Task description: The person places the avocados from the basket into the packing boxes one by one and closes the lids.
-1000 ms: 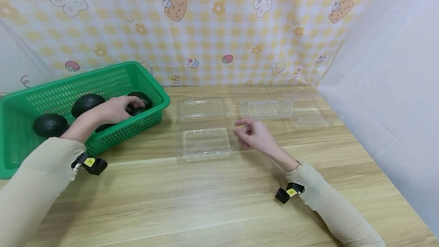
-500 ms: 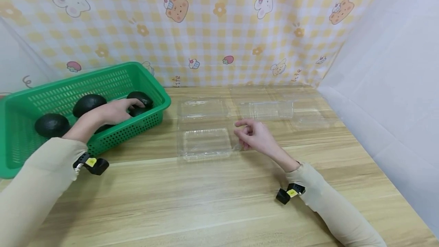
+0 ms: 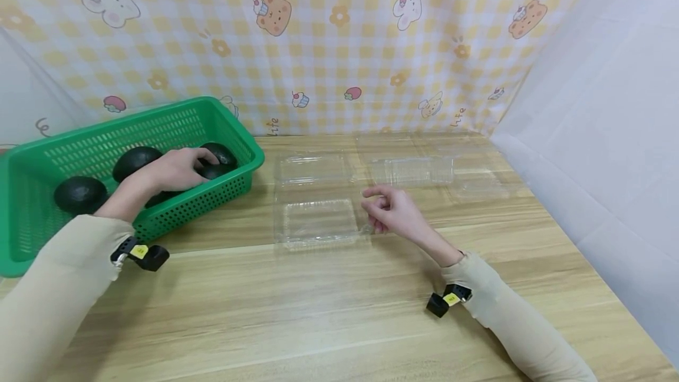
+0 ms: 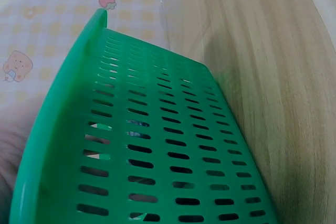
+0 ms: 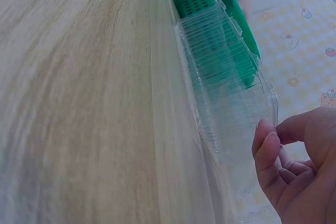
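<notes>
My left hand reaches into a green plastic basket, its fingers curled over a dark avocado near the right end. Another avocado lies just behind that one. In the left wrist view the slotted basket wall hides most of the hand. A clear plastic clamshell container lies unfolded on the table. At its right edge my right hand has thumb and fingers bent; the right wrist view shows the fingertips pinching at the container's rim.
More avocados, a big one and one farther left, lie in the basket. Several other clear containers are spread at the back right. A checked curtain hangs behind the wooden table.
My left hand has shifted slightly up and left in the basket, and the avocado under its fingers shows more. The right hand stays at the container's edge.
</notes>
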A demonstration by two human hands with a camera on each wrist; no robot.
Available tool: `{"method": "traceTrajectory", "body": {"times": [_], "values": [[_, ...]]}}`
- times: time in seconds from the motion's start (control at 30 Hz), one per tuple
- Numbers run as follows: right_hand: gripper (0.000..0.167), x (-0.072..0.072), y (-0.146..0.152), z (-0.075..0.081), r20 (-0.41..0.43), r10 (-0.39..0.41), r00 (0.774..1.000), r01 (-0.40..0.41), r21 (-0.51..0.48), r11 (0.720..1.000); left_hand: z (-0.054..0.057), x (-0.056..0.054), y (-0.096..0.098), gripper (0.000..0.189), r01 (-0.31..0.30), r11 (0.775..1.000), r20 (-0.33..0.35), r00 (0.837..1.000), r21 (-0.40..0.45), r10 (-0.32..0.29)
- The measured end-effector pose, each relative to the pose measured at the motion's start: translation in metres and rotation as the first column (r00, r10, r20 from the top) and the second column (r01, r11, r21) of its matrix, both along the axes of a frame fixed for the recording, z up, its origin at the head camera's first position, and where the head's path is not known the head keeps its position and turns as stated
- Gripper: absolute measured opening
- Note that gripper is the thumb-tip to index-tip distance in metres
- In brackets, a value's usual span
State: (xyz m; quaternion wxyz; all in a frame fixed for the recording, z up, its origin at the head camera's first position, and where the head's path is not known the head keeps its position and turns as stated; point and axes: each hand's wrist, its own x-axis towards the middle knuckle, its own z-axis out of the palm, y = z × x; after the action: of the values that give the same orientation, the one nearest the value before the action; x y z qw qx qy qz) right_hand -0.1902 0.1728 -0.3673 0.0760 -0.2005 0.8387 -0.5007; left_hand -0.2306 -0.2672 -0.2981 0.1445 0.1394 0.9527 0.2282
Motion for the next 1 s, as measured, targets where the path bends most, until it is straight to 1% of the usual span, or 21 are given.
{"method": "traceTrajectory", "body": {"times": [0.2, 0.33, 0.53, 0.67, 0.87, 1.0], "values": [[0.032, 0.000, -0.001, -0.001, 0.006, 0.012, 1.000, -0.012, -0.014, 1.000, 0.003, 0.001, -0.001, 0.053, -0.037, 0.999, -0.039, 0.998, 0.033, 0.038], [0.032, -0.001, -0.001, -0.002, 0.011, 0.015, 1.000, -0.015, -0.018, 1.000, 0.005, 0.002, 0.000, 0.054, -0.053, 0.997, -0.048, 0.997, 0.059, 0.056], [0.032, -0.001, 0.000, -0.002, 0.014, 0.014, 1.000, -0.014, -0.025, 1.000, 0.008, 0.001, 0.001, 0.055, -0.055, 0.993, -0.025, 0.998, 0.106, 0.058], [0.033, 0.000, 0.000, -0.002, 0.020, 0.012, 1.000, -0.011, -0.028, 1.000, 0.010, 0.004, 0.003, 0.057, -0.071, 0.988, -0.012, 0.997, 0.135, 0.073], [0.034, 0.000, 0.000, -0.003, 0.027, 0.004, 1.000, -0.003, -0.030, 1.000, 0.013, 0.007, 0.005, 0.068, -0.107, 0.973, 0.035, 0.994, 0.207, 0.102], [0.034, 0.000, 0.000, -0.003, 0.027, 0.005, 1.000, -0.004, -0.030, 1.000, 0.016, 0.008, 0.006, 0.074, -0.123, 0.964, 0.046, 0.992, 0.237, 0.115]]}}
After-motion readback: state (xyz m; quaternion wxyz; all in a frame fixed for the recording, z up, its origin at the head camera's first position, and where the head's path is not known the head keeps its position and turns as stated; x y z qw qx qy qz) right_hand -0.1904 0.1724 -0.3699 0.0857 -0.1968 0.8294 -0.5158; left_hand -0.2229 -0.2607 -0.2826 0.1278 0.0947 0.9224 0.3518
